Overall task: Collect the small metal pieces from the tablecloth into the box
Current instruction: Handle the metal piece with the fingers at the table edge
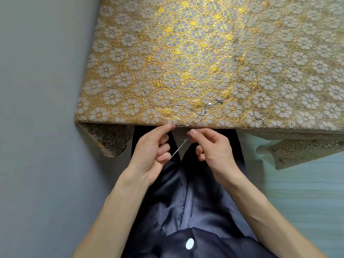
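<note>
Both hands work just off the near edge of the tablecloth (186, 53), a gold cloth with a raised flower pattern whose corners hang down at either side. The left hand (149, 148) pinches one end of a thin silver chain (178, 148) between thumb and forefinger right at the near edge of the tablecloth, its other fingers (163, 146) curled in toward the palm. The right hand (214, 146) pinches the same chain between thumb and forefinger just beside the left fingertips, also at the near edge of the tablecloth, its remaining fingers (200, 151) tucked under. From the right pinch the chain slants down and away from the tablecloth toward the left hand's curled fingers. Several small metal pieces (209, 104) lie on the tablecloth close to its near edge, just beyond the 2 hands; 1 more (262, 120) sits further right along that edge and 1 (144, 89) further left. Below the tablecloth's edge a dark shiny garment (186, 192) fills the space between the forearms, with a round white disc (189, 243) on it. Grey floor (37, 127) shows to the left of the tablecloth.
</note>
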A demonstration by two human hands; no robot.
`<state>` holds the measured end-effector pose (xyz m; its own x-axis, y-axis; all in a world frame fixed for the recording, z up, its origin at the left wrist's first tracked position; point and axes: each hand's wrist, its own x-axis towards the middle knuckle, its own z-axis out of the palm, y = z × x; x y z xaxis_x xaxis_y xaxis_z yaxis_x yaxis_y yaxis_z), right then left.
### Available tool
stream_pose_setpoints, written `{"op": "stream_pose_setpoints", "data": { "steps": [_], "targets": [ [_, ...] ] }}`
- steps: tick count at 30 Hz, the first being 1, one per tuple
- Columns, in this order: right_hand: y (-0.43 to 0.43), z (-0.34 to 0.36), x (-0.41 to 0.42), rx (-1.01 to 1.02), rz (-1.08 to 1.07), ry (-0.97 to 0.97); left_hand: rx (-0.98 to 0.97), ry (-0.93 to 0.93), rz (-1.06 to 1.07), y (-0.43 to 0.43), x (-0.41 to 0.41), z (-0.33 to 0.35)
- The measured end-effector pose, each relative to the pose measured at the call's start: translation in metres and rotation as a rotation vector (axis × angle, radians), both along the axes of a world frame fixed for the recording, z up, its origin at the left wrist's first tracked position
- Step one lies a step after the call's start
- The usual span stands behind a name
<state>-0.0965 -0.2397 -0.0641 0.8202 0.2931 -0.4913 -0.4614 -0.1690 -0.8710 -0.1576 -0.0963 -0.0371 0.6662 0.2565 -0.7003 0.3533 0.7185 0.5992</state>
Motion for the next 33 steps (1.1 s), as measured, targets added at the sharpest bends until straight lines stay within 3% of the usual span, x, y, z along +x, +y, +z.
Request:
{"op": "stream_pose_setpoints", "data": {
  "steps": [22, 33],
  "targets": [
    [-0.020, 0.011, -0.004, 0.164, -0.051, 0.234, 0.018, 0.013, 0.065, 0.002, 0.000, 0.001],
    [-0.020, 0.020, 0.001, 0.403, -0.104, 0.470, 0.010, 0.006, 0.014, 0.000, 0.000, 0.000]
  ]
}}
